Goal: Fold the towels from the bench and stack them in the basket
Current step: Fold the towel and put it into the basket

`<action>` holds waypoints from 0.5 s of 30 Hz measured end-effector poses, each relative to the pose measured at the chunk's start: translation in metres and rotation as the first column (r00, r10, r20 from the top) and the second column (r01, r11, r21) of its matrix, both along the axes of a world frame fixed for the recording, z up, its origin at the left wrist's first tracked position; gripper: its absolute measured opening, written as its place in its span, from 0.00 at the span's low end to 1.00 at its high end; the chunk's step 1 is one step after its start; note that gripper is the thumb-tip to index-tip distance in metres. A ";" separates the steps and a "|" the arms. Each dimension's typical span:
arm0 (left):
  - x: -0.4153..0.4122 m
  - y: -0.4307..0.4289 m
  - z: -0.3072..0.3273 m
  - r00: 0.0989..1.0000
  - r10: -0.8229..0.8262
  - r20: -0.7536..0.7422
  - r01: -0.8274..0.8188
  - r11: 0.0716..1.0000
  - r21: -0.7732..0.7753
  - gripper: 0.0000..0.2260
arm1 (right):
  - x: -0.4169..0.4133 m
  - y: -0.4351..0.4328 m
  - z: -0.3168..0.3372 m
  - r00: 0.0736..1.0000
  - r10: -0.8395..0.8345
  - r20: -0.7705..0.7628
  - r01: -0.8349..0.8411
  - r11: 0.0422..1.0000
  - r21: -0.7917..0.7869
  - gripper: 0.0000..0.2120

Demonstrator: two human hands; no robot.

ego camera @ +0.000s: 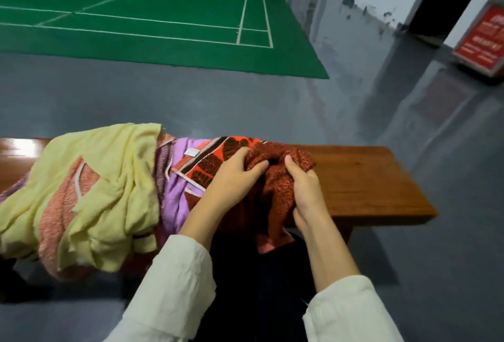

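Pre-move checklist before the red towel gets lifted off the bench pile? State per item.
1. Grip of left hand on red towel: ok.
2. Grip of right hand on it: ok.
3. Separation from purple towel: cannot tell, the two overlap at its left edge.
4. Flat enough to fold: not ok, bunched.
5. Bare bench at the right end: ok.
6. Location of basket: cannot tell, not in view.
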State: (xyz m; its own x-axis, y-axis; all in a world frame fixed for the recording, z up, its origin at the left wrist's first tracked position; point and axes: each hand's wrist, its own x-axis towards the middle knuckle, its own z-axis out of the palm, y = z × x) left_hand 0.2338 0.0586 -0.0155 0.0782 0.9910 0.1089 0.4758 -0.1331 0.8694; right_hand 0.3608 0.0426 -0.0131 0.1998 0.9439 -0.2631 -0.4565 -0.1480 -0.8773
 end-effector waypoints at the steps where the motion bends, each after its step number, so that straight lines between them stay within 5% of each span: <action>1: 0.000 -0.003 -0.013 1.000 0.008 -0.024 -0.009 0.999 -0.038 0.12 | 0.004 -0.004 -0.011 1.000 0.005 -0.009 -0.005 0.999 -0.044 0.11; 3: -0.003 -0.008 -0.035 0.994 0.057 -0.091 -0.065 0.993 -0.094 0.17 | 0.009 -0.010 -0.028 0.999 0.007 -0.048 -0.012 0.994 -0.109 0.11; 6: -0.007 -0.013 -0.053 0.935 0.222 -0.277 -0.196 0.973 0.118 0.23 | 0.011 -0.011 -0.044 0.994 -0.020 -0.110 0.003 0.988 -0.155 0.10; 8: -0.005 -0.021 -0.052 0.951 0.282 -0.126 -0.246 0.938 0.243 0.14 | 0.007 -0.012 -0.048 0.990 -0.030 -0.135 0.007 0.986 -0.167 0.10; 11: 0.012 -0.045 -0.038 0.996 0.046 0.073 -0.056 0.989 0.138 0.07 | 0.000 -0.012 -0.044 0.972 0.005 -0.234 -0.041 0.988 -0.149 0.10; 15: 0.023 -0.057 -0.055 0.997 0.004 -0.075 0.007 0.991 0.136 0.10 | -0.002 -0.017 -0.032 0.962 0.088 -0.257 -0.116 0.989 -0.093 0.08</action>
